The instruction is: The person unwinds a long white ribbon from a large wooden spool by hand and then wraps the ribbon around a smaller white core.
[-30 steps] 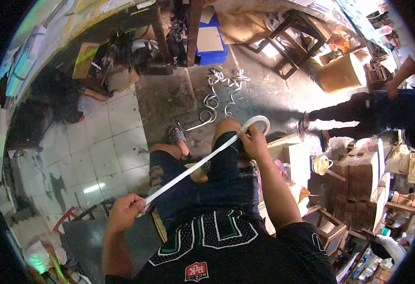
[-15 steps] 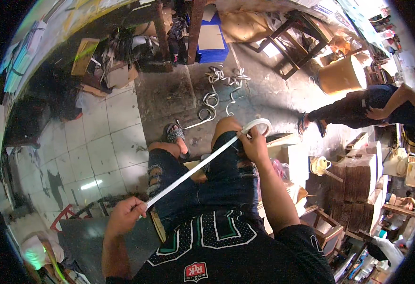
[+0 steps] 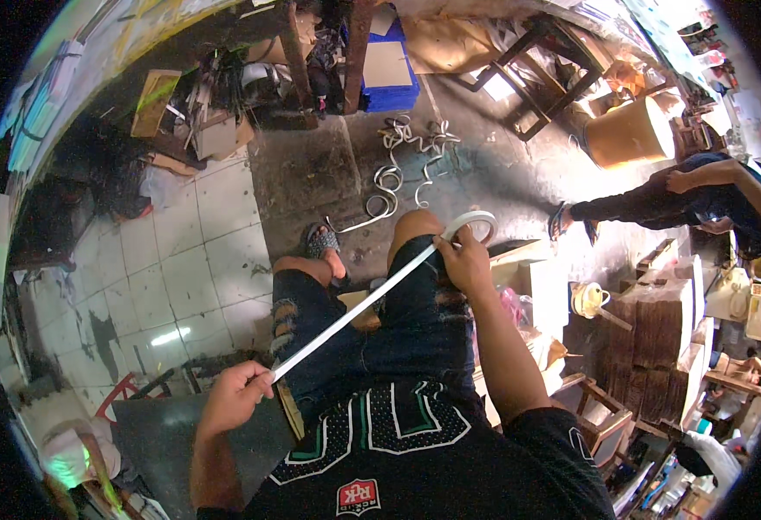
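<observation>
White strip (image 3: 354,314) straight between 2 hands, above jeans (image 3: 415,321), long axis slanting lower left to upper right. Left hand (image 3: 237,396): fingers pinched on lower end. Right hand (image 3: 467,260): fingers clamped on roll (image 3: 465,220), up-right.

White tape roll (image 3: 483,217), strip (image 3: 354,313) stretched taut

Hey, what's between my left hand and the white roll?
In the head view, a straight white strip spans from your left hand to your right hand at the roll, with your shorts below it.
</observation>
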A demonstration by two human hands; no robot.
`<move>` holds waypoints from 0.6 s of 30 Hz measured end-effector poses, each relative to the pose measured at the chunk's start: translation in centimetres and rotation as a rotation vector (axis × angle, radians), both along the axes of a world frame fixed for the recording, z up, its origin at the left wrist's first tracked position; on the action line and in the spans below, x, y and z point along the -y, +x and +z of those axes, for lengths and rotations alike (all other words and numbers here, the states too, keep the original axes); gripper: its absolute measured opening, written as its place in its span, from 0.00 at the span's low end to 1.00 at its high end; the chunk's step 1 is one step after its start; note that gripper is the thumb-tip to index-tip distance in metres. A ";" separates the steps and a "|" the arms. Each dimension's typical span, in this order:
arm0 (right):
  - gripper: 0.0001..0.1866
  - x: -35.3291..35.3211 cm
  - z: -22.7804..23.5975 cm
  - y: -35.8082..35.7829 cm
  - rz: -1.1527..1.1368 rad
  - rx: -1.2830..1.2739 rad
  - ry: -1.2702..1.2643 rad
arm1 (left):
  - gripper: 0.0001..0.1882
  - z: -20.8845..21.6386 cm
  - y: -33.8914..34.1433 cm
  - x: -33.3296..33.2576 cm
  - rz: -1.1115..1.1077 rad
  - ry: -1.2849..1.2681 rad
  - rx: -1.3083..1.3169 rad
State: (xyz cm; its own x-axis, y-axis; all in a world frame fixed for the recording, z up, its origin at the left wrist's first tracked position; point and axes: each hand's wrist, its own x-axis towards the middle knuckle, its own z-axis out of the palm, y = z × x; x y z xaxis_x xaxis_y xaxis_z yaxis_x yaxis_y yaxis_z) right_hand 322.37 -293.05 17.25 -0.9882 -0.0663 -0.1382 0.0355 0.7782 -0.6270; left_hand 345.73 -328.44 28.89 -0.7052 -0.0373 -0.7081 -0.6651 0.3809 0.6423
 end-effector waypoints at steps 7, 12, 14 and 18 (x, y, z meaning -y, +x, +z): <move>0.24 -3.2 -8.7 -3.4 -0.086 0.116 0.093 | 0.10 -5.1 -4.8 -4.2 -0.094 0.113 -0.180; 0.23 -3.4 -13.4 -4.7 -0.122 0.202 0.235 | 0.08 -8.0 -10.6 -8.5 -0.083 0.028 -0.258; 0.19 -4.2 -11.9 -4.7 -0.172 0.173 0.130 | 0.08 -8.3 -8.5 -6.1 -0.104 -0.015 -0.207; 0.15 0.1 -1.5 0.8 0.112 -0.027 -0.026 | 0.13 -7.7 3.7 2.6 -0.079 -0.096 0.078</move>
State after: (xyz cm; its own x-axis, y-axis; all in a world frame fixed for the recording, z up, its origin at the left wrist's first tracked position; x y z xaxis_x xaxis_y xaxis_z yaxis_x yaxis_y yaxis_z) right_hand 323.16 -293.15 15.79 -0.9777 -0.1801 -0.1084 -0.0682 0.7596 -0.6468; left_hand 349.42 -331.08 21.15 -0.6514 -0.0542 -0.7568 -0.6773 0.4909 0.5479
